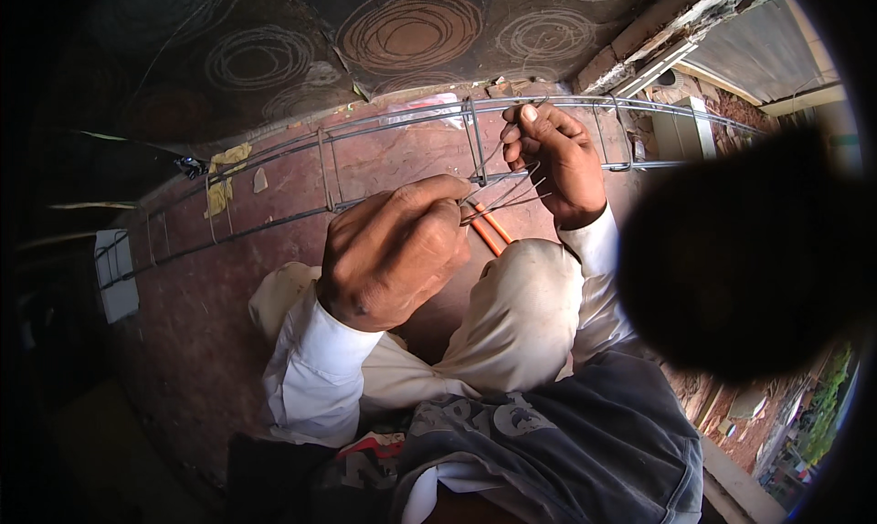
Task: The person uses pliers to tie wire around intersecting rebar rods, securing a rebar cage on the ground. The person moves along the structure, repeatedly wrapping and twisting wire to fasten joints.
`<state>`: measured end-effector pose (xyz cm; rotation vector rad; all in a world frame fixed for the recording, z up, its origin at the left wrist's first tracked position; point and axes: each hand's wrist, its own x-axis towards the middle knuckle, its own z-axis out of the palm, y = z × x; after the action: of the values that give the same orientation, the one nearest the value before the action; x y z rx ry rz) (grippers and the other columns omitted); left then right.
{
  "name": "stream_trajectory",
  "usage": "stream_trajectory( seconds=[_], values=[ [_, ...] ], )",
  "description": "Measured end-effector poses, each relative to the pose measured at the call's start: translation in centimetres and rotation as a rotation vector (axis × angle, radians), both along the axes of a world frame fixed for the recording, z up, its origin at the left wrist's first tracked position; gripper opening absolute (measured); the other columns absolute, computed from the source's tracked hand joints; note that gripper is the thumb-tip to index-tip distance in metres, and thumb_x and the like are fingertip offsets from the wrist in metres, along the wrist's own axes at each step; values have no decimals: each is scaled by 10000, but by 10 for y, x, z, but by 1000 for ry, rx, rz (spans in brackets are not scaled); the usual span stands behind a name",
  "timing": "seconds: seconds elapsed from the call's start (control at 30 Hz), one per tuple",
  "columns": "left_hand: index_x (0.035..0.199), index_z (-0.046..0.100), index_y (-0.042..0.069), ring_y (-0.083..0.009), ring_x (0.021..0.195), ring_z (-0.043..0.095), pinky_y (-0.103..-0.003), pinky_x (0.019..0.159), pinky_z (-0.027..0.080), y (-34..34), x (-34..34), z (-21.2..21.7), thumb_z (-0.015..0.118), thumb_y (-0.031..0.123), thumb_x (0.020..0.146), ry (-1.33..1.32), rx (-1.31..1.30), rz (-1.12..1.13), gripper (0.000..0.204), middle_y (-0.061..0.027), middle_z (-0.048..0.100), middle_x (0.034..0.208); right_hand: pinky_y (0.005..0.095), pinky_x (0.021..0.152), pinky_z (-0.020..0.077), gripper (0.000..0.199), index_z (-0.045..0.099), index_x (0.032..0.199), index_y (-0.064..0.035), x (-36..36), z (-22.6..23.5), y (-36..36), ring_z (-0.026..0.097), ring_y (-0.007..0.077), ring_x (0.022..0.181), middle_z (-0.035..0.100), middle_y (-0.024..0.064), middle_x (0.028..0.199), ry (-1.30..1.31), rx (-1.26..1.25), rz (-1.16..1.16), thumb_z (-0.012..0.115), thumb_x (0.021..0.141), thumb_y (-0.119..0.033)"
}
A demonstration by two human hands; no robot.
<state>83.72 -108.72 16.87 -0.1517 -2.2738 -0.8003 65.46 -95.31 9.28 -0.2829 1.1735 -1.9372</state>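
A long cage of steel bars with square wire stirrups runs from left to right in front of me. My left hand is closed on several thin pieces of binding wire, whose loose ends fan out to the right. Above and to the right, my right hand pinches a thin wire between thumb and fingers, close to the upper bars. Pliers with orange handles lie between my hands, just beyond my knee; their jaws are hidden behind my left hand and the wires.
White blocks prop the cage at the left and right. On the reddish floor lie a yellow scrap and a plastic bag. A dark wall with swirl patterns stands behind. A dark blurred shape blocks the right side.
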Motion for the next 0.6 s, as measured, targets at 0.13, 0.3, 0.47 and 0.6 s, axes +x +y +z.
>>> stream_trajectory(
  seconds=[0.13,0.3,0.47,0.6],
  values=[
    [909,580,-15,-269,734,683,-340,628,567,1,0,-9,697,-33,730,2,-5,-18,214,-152,663,959,258,618,479,194,633,939,19,3,0,-2,627,148,689,672,102,836,51,-14,-88,609,948,-174],
    [976,586,-1,-302,769,679,-357,662,562,-6,3,-13,705,-2,745,-133,47,38,260,-145,652,923,253,608,467,271,638,1063,60,14,16,10,595,135,682,644,100,815,653,107,-446,564,984,-189],
    [1057,569,25,-308,856,643,-400,781,525,-4,19,-34,611,16,757,-340,-15,172,303,-133,608,916,295,687,491,273,613,1146,86,11,3,20,604,177,765,660,135,899,1092,186,-529,492,1008,-117],
    [1127,546,-4,-321,965,612,-420,871,482,-3,4,-46,559,2,833,-337,292,126,295,-166,599,982,332,751,526,229,610,1129,99,-1,-12,35,635,225,816,658,168,926,1460,207,-340,486,976,-16]
  ],
)
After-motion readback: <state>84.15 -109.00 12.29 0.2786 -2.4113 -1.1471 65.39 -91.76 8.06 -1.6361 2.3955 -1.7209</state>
